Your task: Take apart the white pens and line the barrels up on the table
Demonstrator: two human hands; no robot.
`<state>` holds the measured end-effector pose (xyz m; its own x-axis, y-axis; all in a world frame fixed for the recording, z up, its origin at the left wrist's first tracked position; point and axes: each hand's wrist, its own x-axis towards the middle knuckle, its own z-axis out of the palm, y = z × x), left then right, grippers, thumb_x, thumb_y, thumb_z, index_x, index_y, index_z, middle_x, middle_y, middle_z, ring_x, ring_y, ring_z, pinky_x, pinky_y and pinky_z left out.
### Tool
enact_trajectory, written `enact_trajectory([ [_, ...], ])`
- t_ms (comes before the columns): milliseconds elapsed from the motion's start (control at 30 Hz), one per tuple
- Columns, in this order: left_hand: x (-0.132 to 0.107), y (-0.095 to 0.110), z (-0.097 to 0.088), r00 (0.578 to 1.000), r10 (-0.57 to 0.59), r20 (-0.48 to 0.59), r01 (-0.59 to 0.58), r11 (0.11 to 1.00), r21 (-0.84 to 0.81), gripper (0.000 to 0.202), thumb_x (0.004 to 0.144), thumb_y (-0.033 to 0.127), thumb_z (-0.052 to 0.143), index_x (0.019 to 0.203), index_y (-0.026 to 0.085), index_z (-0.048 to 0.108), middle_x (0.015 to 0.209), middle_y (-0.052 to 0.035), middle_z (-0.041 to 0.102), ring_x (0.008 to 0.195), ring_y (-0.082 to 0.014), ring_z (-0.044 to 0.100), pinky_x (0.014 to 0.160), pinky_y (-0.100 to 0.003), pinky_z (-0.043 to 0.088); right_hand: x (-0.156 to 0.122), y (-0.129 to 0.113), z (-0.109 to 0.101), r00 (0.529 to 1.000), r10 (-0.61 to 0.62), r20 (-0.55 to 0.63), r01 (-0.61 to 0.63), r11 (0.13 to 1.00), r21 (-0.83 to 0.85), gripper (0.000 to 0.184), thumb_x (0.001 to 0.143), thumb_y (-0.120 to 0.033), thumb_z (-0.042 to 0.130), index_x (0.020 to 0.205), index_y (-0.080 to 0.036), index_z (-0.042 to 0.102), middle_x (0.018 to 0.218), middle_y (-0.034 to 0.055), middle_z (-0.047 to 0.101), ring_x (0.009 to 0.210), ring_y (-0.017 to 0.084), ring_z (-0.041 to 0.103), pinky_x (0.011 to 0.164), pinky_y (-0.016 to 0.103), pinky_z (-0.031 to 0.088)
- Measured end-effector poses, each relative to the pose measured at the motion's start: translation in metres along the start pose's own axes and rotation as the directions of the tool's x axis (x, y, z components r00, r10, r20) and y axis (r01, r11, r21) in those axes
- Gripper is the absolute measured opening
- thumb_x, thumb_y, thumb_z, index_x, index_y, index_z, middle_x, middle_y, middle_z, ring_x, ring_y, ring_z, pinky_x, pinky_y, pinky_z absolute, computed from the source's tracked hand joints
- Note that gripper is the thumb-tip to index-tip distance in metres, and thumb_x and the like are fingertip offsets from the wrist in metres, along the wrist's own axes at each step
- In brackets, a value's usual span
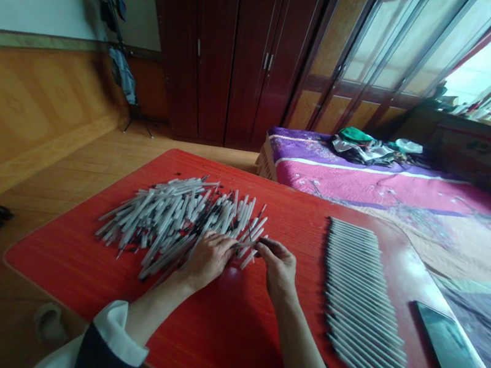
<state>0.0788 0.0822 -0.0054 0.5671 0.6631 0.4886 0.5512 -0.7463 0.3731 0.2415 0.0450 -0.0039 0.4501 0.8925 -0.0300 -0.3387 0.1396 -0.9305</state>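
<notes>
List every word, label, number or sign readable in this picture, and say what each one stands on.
None can be read.
The pens in the loose pile and in the neat row: any print is too small and blurred.
The phone on the red table: its dark screen shows only reflections.
The left hand and right hand hold pen parts without legible marks.

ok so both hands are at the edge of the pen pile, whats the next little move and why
Probably press the two pieces together: the left hand and right hand meet at the loose pile of pens, each seeming to pinch part of one pen. Then lay it with the neat row on the red table.
</notes>
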Motion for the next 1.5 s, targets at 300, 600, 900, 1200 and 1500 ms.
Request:
enact_trajectory([
  [300,0.0010,0.0014,-0.0021,1.000,-0.012,0.028,0.011,1.000,0.016,0.011,0.087,0.018,0.048,0.091,0.019,0.058,0.083,-0.0032,0.066,0.081,-0.0189,0.060,0.077,-0.034,0.040,-0.0024,-0.0041,0.0006,0.999,-0.033,0.024,0.036,0.993,-0.111,0.019,0.052,-0.027,0.078,0.068,-0.018,0.072,0.062,0.0024,0.068,0.052,0.012,0.056,0.053,0.026,0.047],
  [600,0.0012,-0.0007,-0.0013,1.000,-0.018,-0.003,0.018,1.000,-0.018,0.010,0.087,0.021,0.049,0.092,0.018,0.057,0.084,-0.0026,0.066,0.081,-0.0176,0.060,0.076,-0.033,0.040,0.0004,0.0007,-0.0047,0.993,-0.045,0.105,0.059,0.989,-0.134,0.020,0.061,-0.031,0.073,0.074,-0.017,0.072,0.065,0.0040,0.069,0.053,0.013,0.058,0.054,0.026,0.048],
  [900,-0.0001,0.0004,-0.0034,1.000,0.018,0.025,-0.018,1.000,0.005,0.018,0.088,0.018,0.046,0.102,0.017,0.057,0.092,-0.0043,0.066,0.086,-0.0181,0.059,0.082,-0.036,0.039,-0.0011,-0.0006,-0.0017,0.994,-0.058,0.092,0.073,0.981,-0.177,0.022,0.061,-0.034,0.073,0.070,-0.015,0.068,0.061,0.0039,0.067,0.053,0.013,0.057,0.053,0.026,0.047],
  [1200,0.0001,0.0012,-0.0025,0.999,0.041,0.013,-0.042,0.999,0.010,0.019,0.090,0.022,0.042,0.099,0.017,0.058,0.088,-0.0047,0.067,0.085,-0.0184,0.059,0.083,-0.037,0.039,-0.0052,0.0030,0.0019,0.992,-0.085,0.091,0.105,0.964,-0.246,0.028,0.063,-0.039,0.072,0.077,-0.014,0.068,0.065,0.0048,0.067,0.057,0.014,0.058,0.052,0.026,0.047],
  [1500,-0.0004,0.0021,-0.0028,0.999,0.052,0.005,-0.052,0.999,0.016,0.020,0.090,0.021,0.042,0.100,0.018,0.059,0.087,-0.0045,0.067,0.084,-0.0178,0.060,0.082,-0.037,0.039,-0.0066,-0.0014,0.0015,0.988,-0.130,0.078,0.150,0.913,-0.379,0.028,0.064,-0.041,0.070,0.061,-0.013,0.067,0.052,0.0022,0.061,0.048,0.011,0.051,0.046,0.023,0.042],
])
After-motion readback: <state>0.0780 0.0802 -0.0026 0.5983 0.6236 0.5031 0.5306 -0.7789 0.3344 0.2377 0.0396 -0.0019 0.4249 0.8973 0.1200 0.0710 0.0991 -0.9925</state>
